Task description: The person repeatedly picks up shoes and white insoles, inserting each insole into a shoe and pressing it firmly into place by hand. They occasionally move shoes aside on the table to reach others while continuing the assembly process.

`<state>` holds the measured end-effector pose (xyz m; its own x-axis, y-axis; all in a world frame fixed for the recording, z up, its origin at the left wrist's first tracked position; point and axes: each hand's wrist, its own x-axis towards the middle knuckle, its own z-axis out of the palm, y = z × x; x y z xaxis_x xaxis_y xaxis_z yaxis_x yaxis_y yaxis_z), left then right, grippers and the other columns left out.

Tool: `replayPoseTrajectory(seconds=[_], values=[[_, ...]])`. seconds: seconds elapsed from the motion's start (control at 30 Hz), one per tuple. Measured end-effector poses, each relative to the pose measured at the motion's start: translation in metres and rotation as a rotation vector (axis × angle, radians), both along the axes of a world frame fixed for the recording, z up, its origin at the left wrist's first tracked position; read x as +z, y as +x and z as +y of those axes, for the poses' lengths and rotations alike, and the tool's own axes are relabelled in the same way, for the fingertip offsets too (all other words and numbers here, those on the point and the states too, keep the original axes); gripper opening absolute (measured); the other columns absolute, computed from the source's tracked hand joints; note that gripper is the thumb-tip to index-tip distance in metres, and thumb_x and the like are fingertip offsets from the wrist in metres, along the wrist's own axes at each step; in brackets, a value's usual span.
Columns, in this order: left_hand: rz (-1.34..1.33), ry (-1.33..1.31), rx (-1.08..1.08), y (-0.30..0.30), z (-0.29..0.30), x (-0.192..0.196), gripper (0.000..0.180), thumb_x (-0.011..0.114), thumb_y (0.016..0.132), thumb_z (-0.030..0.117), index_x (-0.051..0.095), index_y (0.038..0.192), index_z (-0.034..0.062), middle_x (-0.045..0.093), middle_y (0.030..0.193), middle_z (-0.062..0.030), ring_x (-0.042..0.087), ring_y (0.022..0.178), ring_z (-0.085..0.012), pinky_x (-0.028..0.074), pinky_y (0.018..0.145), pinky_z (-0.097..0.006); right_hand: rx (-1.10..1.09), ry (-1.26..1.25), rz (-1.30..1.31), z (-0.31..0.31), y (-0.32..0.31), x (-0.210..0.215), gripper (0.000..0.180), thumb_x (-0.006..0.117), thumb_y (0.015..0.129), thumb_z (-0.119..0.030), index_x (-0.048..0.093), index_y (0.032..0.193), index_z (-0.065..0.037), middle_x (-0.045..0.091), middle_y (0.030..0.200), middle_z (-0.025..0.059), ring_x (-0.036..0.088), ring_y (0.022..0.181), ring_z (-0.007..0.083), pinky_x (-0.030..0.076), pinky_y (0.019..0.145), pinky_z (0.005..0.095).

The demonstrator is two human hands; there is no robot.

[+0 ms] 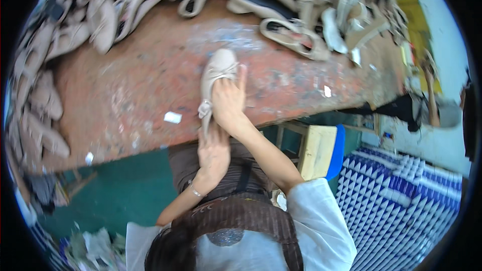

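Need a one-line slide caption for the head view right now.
Both hands, left hand and right hand, grip a beige bow-trimmed shoe at the worn workbench edge.

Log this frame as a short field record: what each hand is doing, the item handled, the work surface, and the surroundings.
item: beige flat shoe with a bow, toe pointing away from the person
right hand: right hand lies over the shoe's middle, fingers on its upper
left hand: left hand holds the heel end from below
surface: worn reddish workbench, paint-flecked
on bench: piles of beige shoes along the far and left edges; small white scrap
nearby: blue and white patterned sacks on the right
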<state>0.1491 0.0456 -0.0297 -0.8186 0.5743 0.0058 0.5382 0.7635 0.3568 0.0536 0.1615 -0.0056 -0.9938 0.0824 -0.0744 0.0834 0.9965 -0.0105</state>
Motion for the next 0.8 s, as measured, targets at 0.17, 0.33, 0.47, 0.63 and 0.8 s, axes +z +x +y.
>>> replayPoseTrajectory(seconds=[0.17, 0.33, 0.47, 0.63, 0.8], values=[[0.118, 0.118, 0.004, -0.009, 0.005, 0.005, 0.039, 0.057, 0.088, 0.006, 0.059, 0.125, -0.0078, 0.057, 0.132, -0.0248, 0.05, 0.13, -0.0397, 0.044, 0.105, -0.052, 0.085, -0.017, 0.157, 0.006, -0.004, -0.019, 0.023, 0.056, 0.082, -0.012, 0.071, 0.091, 0.003, 0.066, 0.079, 0.0174, 0.068, 0.087, 0.0342, 0.011, 0.113, 0.0738], [0.019, 0.401, 0.14, -0.022, -0.073, 0.021, 0.042, 0.058, 0.09, 0.004, 0.059, 0.13, -0.0066, 0.058, 0.134, -0.0266, 0.059, 0.122, -0.0409, 0.046, 0.105, -0.044, -0.121, -1.205, -0.026, 0.092, 0.02, 0.096, 0.033, 0.063, 0.079, 0.0, 0.075, 0.11, -0.007, 0.074, 0.106, 0.0141, 0.071, 0.1, 0.023, 0.053, 0.098, 0.0385], [0.338, 0.286, 0.434, -0.087, -0.208, 0.045, 0.033, 0.056, 0.096, 0.006, 0.061, 0.125, -0.0089, 0.065, 0.122, -0.0261, 0.064, 0.112, -0.0382, 0.048, 0.098, -0.046, -0.535, -0.482, 0.774, 0.254, 0.008, 0.084, 0.031, 0.052, 0.086, 0.005, 0.071, 0.111, 0.0, 0.072, 0.105, 0.0199, 0.071, 0.097, 0.0322, 0.054, 0.086, 0.0385], [1.044, 0.086, 0.637, -0.201, -0.183, 0.128, 0.037, 0.057, 0.094, 0.005, 0.058, 0.13, -0.0047, 0.06, 0.131, -0.0227, 0.056, 0.122, -0.0379, 0.039, 0.108, -0.045, -0.351, -0.269, 0.616, 0.388, -0.029, 0.023, 0.041, 0.063, 0.087, -0.006, 0.06, 0.127, -0.001, 0.058, 0.131, 0.0243, 0.053, 0.125, 0.0409, 0.042, 0.105, 0.0427], [0.243, 0.429, -0.358, -0.196, 0.082, 0.097, 0.037, 0.067, 0.079, 0.003, 0.065, 0.116, 0.005, 0.066, 0.116, -0.0147, 0.063, 0.11, -0.0334, 0.051, 0.094, -0.044, -0.456, -0.368, 0.392, 0.387, -0.019, 0.04, 0.043, 0.073, 0.082, -0.016, 0.061, 0.122, -0.003, 0.055, 0.125, 0.0217, 0.053, 0.12, 0.0404, 0.043, 0.1, 0.0451]])
